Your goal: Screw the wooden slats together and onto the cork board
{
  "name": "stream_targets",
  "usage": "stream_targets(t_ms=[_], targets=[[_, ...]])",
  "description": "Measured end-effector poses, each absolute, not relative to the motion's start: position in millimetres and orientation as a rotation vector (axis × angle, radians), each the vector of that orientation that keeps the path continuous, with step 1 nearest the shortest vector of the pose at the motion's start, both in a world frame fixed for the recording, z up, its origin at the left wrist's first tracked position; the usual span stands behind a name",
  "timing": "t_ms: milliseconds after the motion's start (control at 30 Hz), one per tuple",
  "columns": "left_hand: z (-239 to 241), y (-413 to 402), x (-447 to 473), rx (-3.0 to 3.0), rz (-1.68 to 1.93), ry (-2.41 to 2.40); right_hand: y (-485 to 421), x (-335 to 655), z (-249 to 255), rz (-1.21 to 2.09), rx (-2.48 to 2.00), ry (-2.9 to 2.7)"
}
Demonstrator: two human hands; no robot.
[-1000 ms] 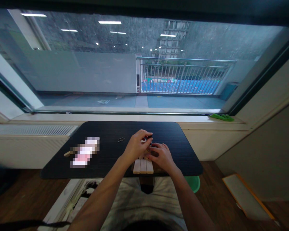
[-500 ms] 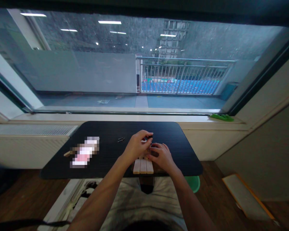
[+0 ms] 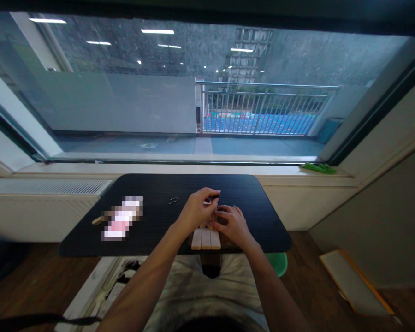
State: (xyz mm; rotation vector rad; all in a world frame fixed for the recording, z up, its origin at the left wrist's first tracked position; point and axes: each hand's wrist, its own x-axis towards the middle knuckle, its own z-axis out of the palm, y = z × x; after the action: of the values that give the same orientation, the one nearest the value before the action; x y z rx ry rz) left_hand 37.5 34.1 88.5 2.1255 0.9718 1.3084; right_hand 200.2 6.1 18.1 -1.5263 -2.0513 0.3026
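Note:
On the near edge of a black table [image 3: 152, 226] lies a small wooden piece made of pale slats [image 3: 205, 239]. My left hand [image 3: 195, 210] is closed in a pinch above it, its fingertips on a small dark thing at the slats' far end. My right hand [image 3: 232, 224] rests on the right side of the wooden piece with its fingers curled over it. What lies under both hands is hidden.
A couple of small dark screws [image 3: 173, 200] lie on the table left of my hands. A blurred pink and white item [image 3: 121, 219] sits at the table's left. A green object [image 3: 318, 168] rests on the window sill; a green stool [image 3: 278, 263] stands below right.

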Motion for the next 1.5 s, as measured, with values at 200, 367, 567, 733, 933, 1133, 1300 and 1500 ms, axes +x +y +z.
stream_targets(t_ms=[200, 367, 567, 733, 933, 1133, 1300, 1500], targets=[[89.5, 32.8, 37.4, 2.119, 1.303, 0.989, 6.0, 199.7, 19.5, 0.304, -1.530, -2.053], [89.3, 33.0, 37.7, 2.118, 1.290, 0.983, 5.7, 199.8, 19.4, 0.315, -1.528, -2.056], [90.8, 31.4, 37.6, 2.111, 1.306, 0.989, 5.5, 199.7, 20.1, 0.296, -1.537, -2.055], [90.7, 30.6, 37.4, 2.094, 1.291, 0.987, 5.5, 200.0, 19.9, 0.303, -1.536, -2.056], [90.1, 31.7, 37.9, 2.097, 1.300, 0.986, 6.0, 200.3, 17.8, 0.296, -1.534, -2.054], [91.9, 30.2, 37.8, 2.095, 1.280, 1.003, 6.1, 200.4, 18.3, 0.298, -1.533, -2.058], [91.9, 30.1, 37.5, 2.102, 1.279, 1.012, 5.9, 200.1, 18.5, 0.295, -1.529, -2.049], [92.5, 30.0, 36.8, 2.106, 1.272, 0.999, 6.7, 200.4, 16.9, 0.286, -1.529, -2.054]])
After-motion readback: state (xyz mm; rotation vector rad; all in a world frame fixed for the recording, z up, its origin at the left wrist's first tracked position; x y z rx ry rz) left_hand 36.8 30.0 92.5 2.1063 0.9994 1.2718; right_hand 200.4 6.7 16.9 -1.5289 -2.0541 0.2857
